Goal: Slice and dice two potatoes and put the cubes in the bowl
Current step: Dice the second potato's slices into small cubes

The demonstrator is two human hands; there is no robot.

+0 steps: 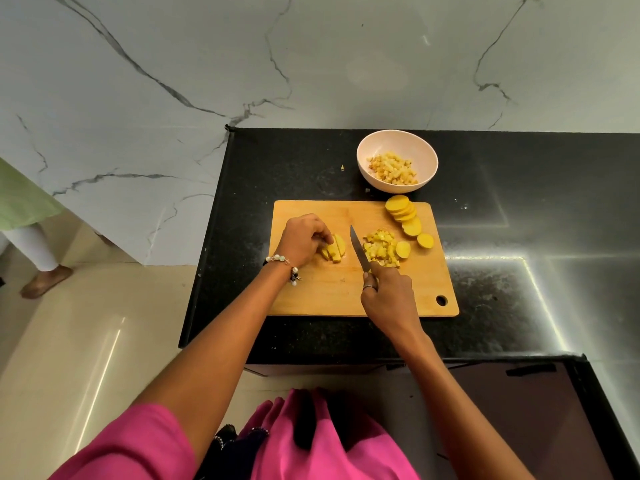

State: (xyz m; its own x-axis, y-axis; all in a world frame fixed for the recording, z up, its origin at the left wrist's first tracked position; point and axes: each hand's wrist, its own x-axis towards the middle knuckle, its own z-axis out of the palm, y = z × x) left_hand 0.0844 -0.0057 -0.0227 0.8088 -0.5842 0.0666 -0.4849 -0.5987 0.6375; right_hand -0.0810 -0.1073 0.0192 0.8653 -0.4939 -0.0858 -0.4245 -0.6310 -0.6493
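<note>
A person's left hand (304, 242) pinches a small bundle of potato strips (333, 249) on the wooden cutting board (325, 292), the strips' long axis running near to far. The right hand (388, 296) clenches the handle of a knife (359, 249), whose blade hangs just right of the strips, roughly parallel to them, so a crosswise cut likely needs a turn. Diced cubes (381, 251) and uncut slices (403, 214) lie farther right; the bowl (397, 161) stands on the black surface (519, 188) beyond.
</note>
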